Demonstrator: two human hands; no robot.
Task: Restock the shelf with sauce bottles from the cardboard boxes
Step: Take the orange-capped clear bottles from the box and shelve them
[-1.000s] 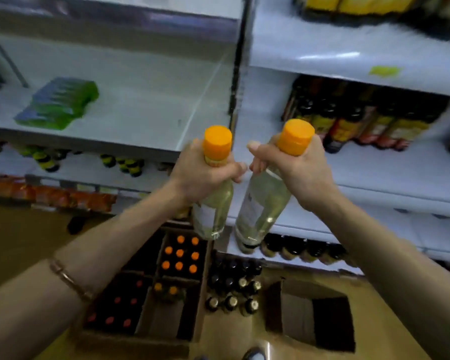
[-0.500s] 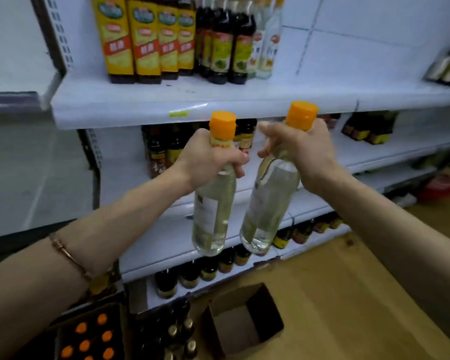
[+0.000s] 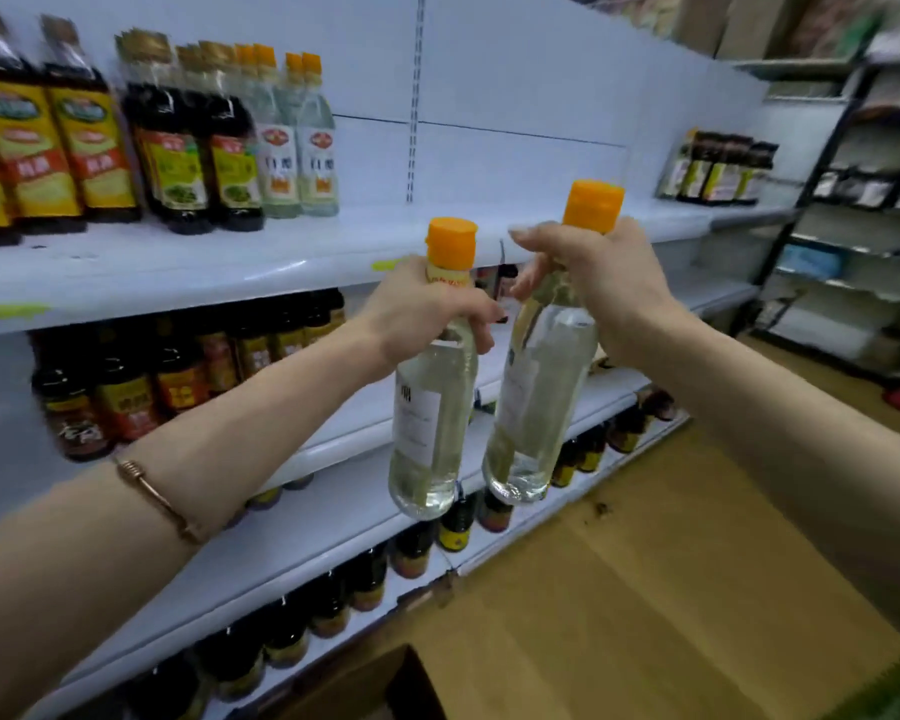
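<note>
My left hand point(image 3: 427, 314) grips the neck of a clear sauce bottle point(image 3: 430, 433) with an orange cap. My right hand point(image 3: 598, 283) grips the neck of a second clear bottle point(image 3: 536, 407), also orange-capped. Both bottles hang side by side in the air in front of the white shelf point(image 3: 230, 262), their caps about level with its front edge. On that shelf, at the left, stand matching clear bottles point(image 3: 302, 142) next to dark sauce bottles point(image 3: 193, 158). A corner of an open cardboard box point(image 3: 385, 688) shows at the bottom edge.
The upper shelf has bare white space to the right of the clear bottles, up to a group of dark bottles point(image 3: 718, 168) far right. Lower shelves hold rows of dark bottles point(image 3: 178, 371). A black rack point(image 3: 853, 226) stands at the right over wooden floor.
My view has risen and swung right, from the boxes on the floor to the upper shelf. Both hands have lifted their bottles up towards that shelf's edge.
</note>
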